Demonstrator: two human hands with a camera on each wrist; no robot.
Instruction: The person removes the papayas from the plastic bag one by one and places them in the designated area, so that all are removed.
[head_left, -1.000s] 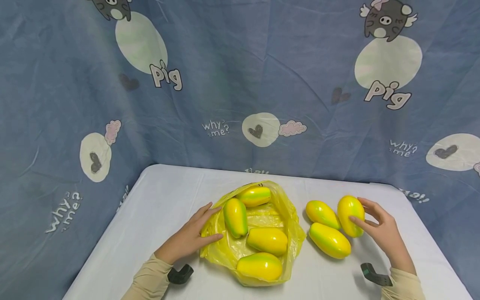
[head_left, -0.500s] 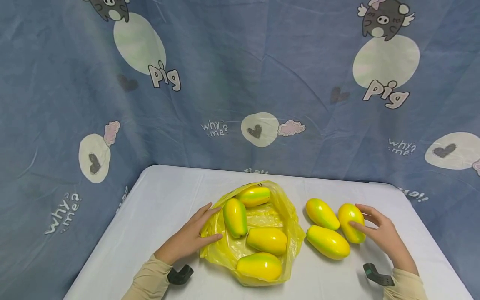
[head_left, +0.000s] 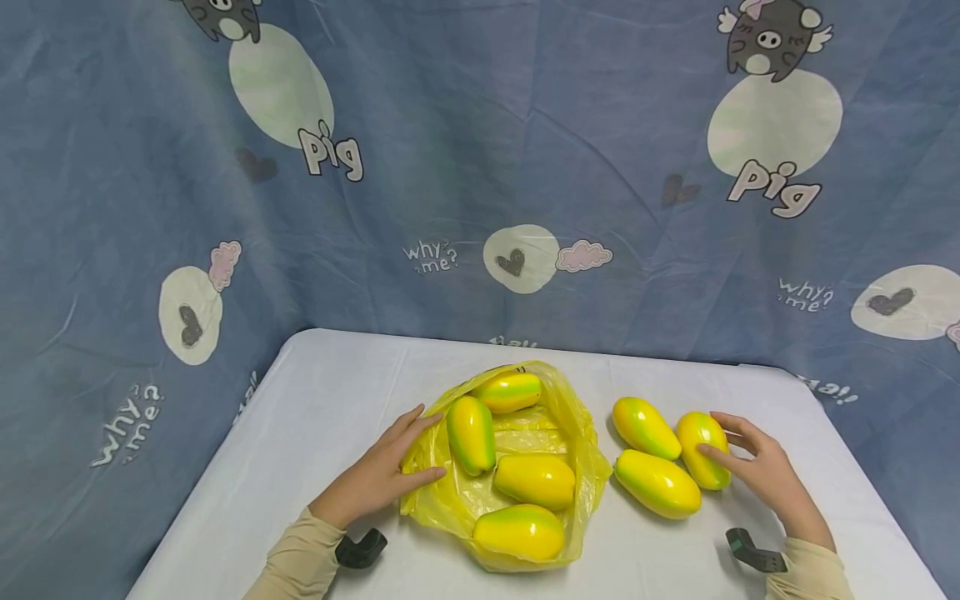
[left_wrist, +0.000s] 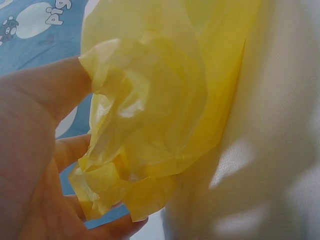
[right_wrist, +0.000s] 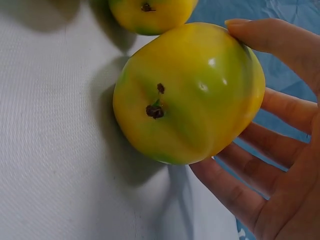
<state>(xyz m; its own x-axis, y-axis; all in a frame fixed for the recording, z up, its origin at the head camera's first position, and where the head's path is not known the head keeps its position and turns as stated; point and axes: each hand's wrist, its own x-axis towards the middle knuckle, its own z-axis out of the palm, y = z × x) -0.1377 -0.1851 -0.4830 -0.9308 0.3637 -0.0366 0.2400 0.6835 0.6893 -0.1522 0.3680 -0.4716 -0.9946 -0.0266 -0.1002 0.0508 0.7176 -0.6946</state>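
Note:
A yellow plastic bag [head_left: 525,437] lies with its mouth wide, several yellow-green papayas inside, one papaya [head_left: 519,533] at its near edge. My left hand [head_left: 386,467] holds the bag's left side, thumb and fingertips over the rim; the left wrist view shows thin plastic bunched between thumb and fingers. To the right, my right hand [head_left: 765,467] grips a papaya [head_left: 702,450], its thumb on top and fingers round the far side. In the right wrist view this papaya [right_wrist: 185,95] shows its dark stem end, close over the white cloth.
Two more papayas lie right of the bag: one at the back [head_left: 645,427], one in front [head_left: 657,484], both close to the gripped papaya. A white cloth [head_left: 345,375] covers the table. Behind it hangs a blue patterned curtain [head_left: 420,183].
My right hand has lowered its papaya toward the front, beside the other two, which have shifted slightly. In the last half second little has moved. My left hand and the bag stay put.

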